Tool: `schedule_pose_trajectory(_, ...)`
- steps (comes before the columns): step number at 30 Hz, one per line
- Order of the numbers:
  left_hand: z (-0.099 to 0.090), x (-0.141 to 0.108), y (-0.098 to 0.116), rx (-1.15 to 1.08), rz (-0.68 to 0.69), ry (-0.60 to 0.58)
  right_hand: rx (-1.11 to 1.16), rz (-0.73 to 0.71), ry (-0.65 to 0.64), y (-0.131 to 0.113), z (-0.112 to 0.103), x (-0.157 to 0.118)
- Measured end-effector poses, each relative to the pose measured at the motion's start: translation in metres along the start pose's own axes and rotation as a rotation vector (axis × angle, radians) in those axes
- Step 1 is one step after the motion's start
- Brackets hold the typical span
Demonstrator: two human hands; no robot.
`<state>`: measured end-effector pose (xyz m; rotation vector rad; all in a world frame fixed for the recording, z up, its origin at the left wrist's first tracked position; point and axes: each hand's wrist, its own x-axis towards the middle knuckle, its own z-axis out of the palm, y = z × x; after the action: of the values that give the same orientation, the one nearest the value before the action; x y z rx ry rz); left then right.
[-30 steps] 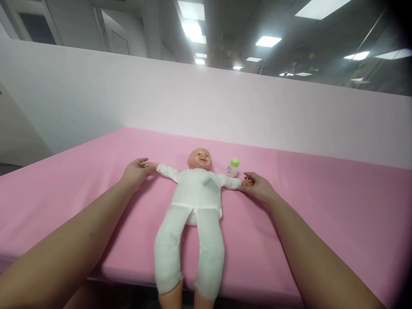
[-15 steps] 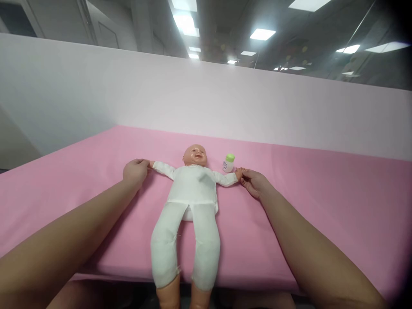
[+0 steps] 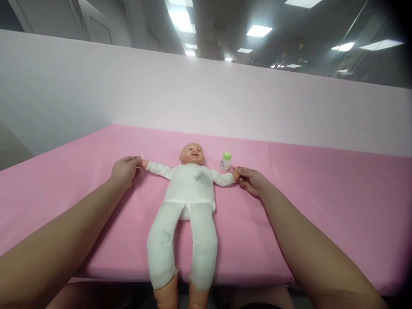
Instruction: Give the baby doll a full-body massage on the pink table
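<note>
"Where's the doll (image 3: 190,184) from where you're standing?"

"On its back on the pink padded surface (image 3: 309,214), head toward the far side. White cloth covers its body, arms and upper legs. The bare lower legs reach out past the near edge, and I can't see the feet."

"And its arms?"

"Spread wide, one out to each side, with a hand at the end of each."

"What is the person's left hand (image 3: 124,169) doing?"

"The fingers are closed on the doll's hand on that side, right at the tips. The back of the hand hides some of the grip."

"The right hand (image 3: 253,181)?"

"Thumb and fingers pinch the doll's other hand, and its tiny fingers poke up above them. Both forearms are bare and come in from the near corners."

"What's that little thing with the green cap?"

"A small bottle (image 3: 226,162), pale, with a label on one side. It stands upright just beyond the doll's arm, near the right hand but apart from it."

"And farther back?"

"A plain white panel (image 3: 199,94) runs along behind, with bright ceiling lights (image 3: 259,31) above it and a door (image 3: 99,29) off to the left."
</note>
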<state>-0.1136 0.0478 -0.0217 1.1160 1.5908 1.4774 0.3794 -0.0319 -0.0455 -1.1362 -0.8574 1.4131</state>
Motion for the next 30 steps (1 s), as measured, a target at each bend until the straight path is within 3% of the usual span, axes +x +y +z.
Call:
schedule_pose_trajectory(4, -0.007, 0.005, 0.002, -0.096, -0.033, -0.102, -0.054, -0.029, -0.041, 0.000, 0.000, 0.000)
schedule_pose_trajectory(8, -0.008, 0.009, 0.001, -0.136, -0.045, -0.166, -0.098, -0.049, 0.016, -0.001, 0.006, -0.003)
schedule_pose_trajectory(20, -0.006, 0.012, 0.001, -0.088, -0.101, -0.147, -0.153, -0.104, 0.146, 0.003, 0.014, -0.003)
schedule_pose_trajectory(26, -0.005, 0.015, 0.004, -0.124, -0.175, -0.159, -0.097, -0.063, 0.011, -0.001, 0.007, -0.006)
schedule_pose_trajectory(30, -0.007, 0.014, 0.004, -0.154, -0.137, -0.205, -0.050, -0.045, -0.107, -0.001, -0.001, -0.006)
